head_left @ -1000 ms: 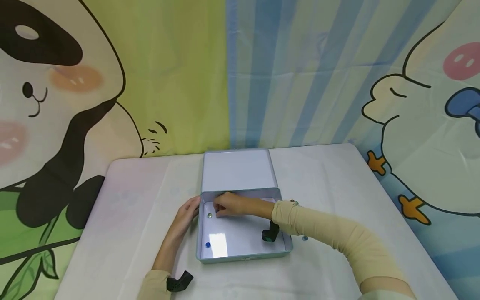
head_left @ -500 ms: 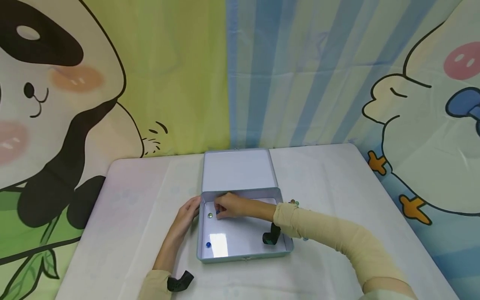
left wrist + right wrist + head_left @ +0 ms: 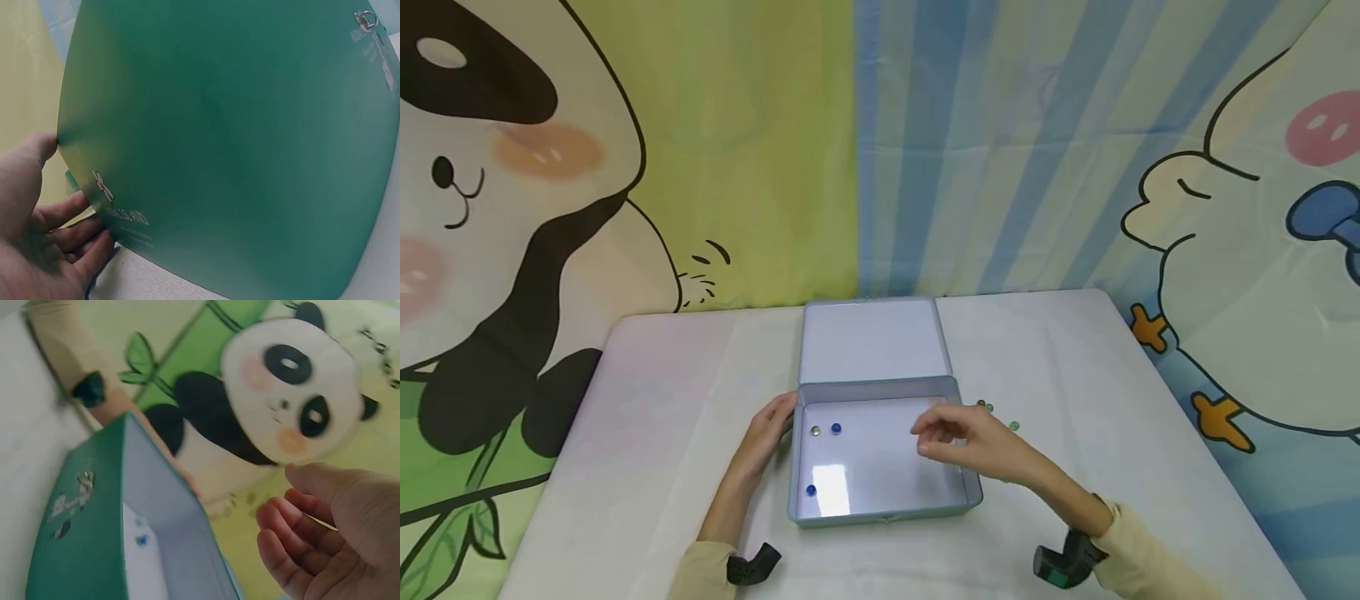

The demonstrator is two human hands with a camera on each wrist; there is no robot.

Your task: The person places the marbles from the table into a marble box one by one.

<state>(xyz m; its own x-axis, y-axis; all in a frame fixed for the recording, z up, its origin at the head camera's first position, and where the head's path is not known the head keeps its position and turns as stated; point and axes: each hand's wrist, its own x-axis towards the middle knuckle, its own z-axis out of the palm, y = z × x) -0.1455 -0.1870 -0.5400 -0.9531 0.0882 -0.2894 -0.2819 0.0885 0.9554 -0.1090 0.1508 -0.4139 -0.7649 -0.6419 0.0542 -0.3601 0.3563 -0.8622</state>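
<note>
Right hand (image 3: 970,442) hangs loose, empty, over the box (image 3: 880,475); left hand (image 3: 767,429) loosely touches it. Three marbles (image 3: 837,428) are in, others (image 3: 1014,426) left outside.

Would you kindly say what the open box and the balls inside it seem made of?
The box looks like satin painted metal: thin walls, soft sheen on its green outside. The balls are likely glossy glass: the pale one looks translucent; plastic is possible.

Head view is looking forward, down on box (image 3: 880,457); wrist views are sharing it closer (left nearest).
</note>
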